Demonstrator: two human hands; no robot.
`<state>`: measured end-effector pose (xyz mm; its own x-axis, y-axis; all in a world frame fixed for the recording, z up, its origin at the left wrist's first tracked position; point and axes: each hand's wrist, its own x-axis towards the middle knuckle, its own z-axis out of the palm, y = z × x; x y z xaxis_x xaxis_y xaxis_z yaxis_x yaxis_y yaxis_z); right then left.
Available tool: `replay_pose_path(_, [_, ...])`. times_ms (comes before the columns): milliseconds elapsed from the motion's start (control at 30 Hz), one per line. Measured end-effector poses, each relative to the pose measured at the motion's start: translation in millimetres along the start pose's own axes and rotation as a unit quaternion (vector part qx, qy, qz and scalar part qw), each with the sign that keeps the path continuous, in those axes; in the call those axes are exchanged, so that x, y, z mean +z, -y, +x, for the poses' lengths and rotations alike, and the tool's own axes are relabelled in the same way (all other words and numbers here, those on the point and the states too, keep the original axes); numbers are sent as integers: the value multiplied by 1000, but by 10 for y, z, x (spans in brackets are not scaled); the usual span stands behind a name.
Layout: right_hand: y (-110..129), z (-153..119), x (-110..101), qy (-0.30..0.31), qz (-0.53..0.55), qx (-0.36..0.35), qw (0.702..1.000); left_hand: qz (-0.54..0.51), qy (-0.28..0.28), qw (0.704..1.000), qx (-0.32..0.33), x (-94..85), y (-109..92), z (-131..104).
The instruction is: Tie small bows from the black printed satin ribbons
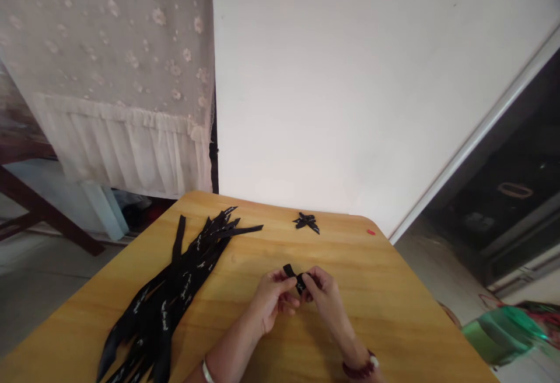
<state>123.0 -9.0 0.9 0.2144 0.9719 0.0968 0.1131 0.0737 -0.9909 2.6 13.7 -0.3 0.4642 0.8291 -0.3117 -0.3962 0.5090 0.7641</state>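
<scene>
A short black ribbon (pixel 300 283) with white lettering is pinched between my two hands above the middle of the wooden table. My left hand (pixel 275 298) grips its left part, thumb pressed on top, with one end sticking up past the fingers. On the ribbon's right part, my right hand (pixel 322 291) is closed between thumb and fingers. The fingers cover much of the ribbon, so its folds are partly hidden. A finished black bow (pixel 307 221) lies near the table's far edge. To the left, a large pile of loose black ribbon strips (pixel 184 281) is spread lengthwise.
The wooden table (pixel 367 324) meets a white wall panel at its far edge. A small red piece (pixel 370 232) lies near the far right corner. A lace curtain (pixel 131 79) hangs at the left. Beyond the right edge stands a green translucent item (pixel 503 333).
</scene>
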Motion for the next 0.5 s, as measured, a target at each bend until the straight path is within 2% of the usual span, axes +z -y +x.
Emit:
replay_pose_path(233, [75, -44, -33, -10, -45, 24, 999, -1, -39, 999, 11, 2, -4, 18])
replay_pose_path(367, [63, -20, -51, 24, -65, 5, 998, -25, -43, 999, 13, -23, -16, 29])
replay_pose_path(500, [12, 7, -35, 10, -84, -5, 996, -29, -41, 999, 11, -29, -6, 35])
